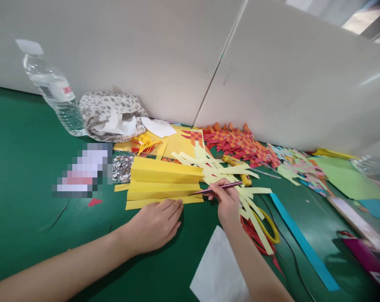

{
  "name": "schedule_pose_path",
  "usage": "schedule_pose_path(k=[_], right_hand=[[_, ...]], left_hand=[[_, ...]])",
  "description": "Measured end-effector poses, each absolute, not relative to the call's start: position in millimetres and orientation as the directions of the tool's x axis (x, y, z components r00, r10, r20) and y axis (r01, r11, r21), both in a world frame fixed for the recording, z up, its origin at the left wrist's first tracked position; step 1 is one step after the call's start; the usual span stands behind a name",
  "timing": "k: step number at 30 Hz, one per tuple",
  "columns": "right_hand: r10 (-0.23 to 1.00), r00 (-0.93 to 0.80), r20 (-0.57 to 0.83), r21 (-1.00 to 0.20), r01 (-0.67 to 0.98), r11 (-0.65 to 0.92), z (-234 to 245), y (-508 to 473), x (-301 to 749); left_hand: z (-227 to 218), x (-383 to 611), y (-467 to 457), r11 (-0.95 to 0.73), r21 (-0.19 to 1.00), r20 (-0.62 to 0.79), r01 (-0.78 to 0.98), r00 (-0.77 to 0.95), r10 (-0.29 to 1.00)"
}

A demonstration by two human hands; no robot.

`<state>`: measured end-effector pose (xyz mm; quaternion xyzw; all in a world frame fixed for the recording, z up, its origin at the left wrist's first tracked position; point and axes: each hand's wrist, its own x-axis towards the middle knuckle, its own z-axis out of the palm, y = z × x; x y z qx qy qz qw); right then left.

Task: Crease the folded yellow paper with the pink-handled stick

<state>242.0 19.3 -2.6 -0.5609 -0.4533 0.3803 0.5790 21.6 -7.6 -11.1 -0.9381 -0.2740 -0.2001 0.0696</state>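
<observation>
A yellow folded paper sheet (164, 178) lies in front of me, with creases running along it and a narrow strip at its near edge. My left hand (160, 222) rests palm down on that near edge, fingers stretched out and close together. A slim purple pen-like tool (226, 187) with a thin pointed tip is gripped in my right hand (225, 201). Its tip touches the sheet's lower right part. I cannot make out whether it is a pen or a craft knife. Pale yellow paper strips (233, 170) lie loosely crossed behind and under my right hand.
A water bottle (56, 90) and a patterned tissue pouch (111, 111) stand by the wall. Beside the sheet is a bag of googly eyes (122, 168). Woven red-orange paper fish (236, 144), a yellow cutter (245, 179), a blue strip (304, 241) and white paper (219, 268) lie rightward.
</observation>
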Motion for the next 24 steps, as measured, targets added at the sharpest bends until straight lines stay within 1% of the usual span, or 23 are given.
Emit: schedule_pose_path(k=[4,11,18,24], right_hand=[[0.936,0.335,0.11,-0.994,0.046,0.101,-4.7,21.1,245.1],[0.906,0.4,0.138,-0.99,0.054,0.127,-1.7,22.0,245.0],[0.869,0.459,0.186,-0.982,0.115,0.149,4.0,22.7,251.6],[0.867,0.446,0.221,-0.973,0.16,0.166,4.9,23.3,254.6]], left_hand=[[-12.0,21.6,-8.8,-0.84,-0.026,0.412,0.542,0.771,0.485],[-11.0,21.6,-8.4,-0.839,-0.032,0.426,0.543,0.767,0.48],[-12.0,21.4,-8.4,-0.84,-0.042,0.425,0.541,0.77,0.475],[-12.0,21.4,-8.4,-0.837,-0.052,0.431,0.545,0.768,0.474]])
